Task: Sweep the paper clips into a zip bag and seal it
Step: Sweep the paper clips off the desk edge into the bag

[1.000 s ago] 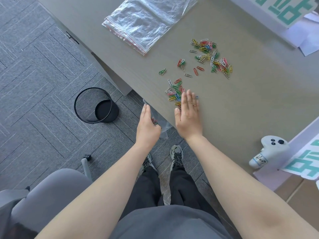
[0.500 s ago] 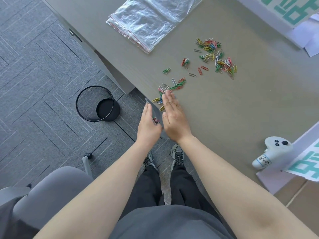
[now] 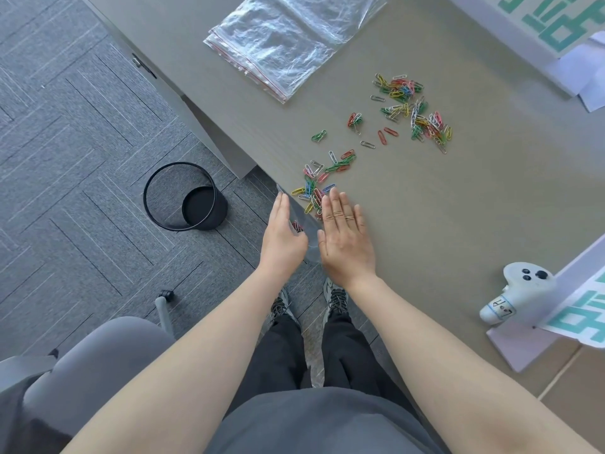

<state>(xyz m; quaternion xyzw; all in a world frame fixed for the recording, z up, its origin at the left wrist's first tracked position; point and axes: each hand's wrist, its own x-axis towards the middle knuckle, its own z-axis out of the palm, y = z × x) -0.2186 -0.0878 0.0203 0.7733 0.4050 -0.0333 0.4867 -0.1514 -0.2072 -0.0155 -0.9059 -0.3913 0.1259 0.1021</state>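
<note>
Stack of spare bags point(image 3: 288, 40) far on the desk point(image 3: 458, 198); controller point(image 3: 510, 298) at right edge; bin point(image 3: 183, 196) on floor. Paper clips point(image 3: 414, 109) scattered, nearer bunch point(image 3: 316, 185) by the edge. Right hand point(image 3: 345, 231) flat, fingers straight, touching that bunch. Left hand point(image 3: 283, 239) holding zip bag point(image 3: 309, 232) below the edge.

paper clips point(image 3: 376, 139) on desk point(image 3: 458, 208) (mid-top) — bags point(image 3: 288, 37) behind
</note>
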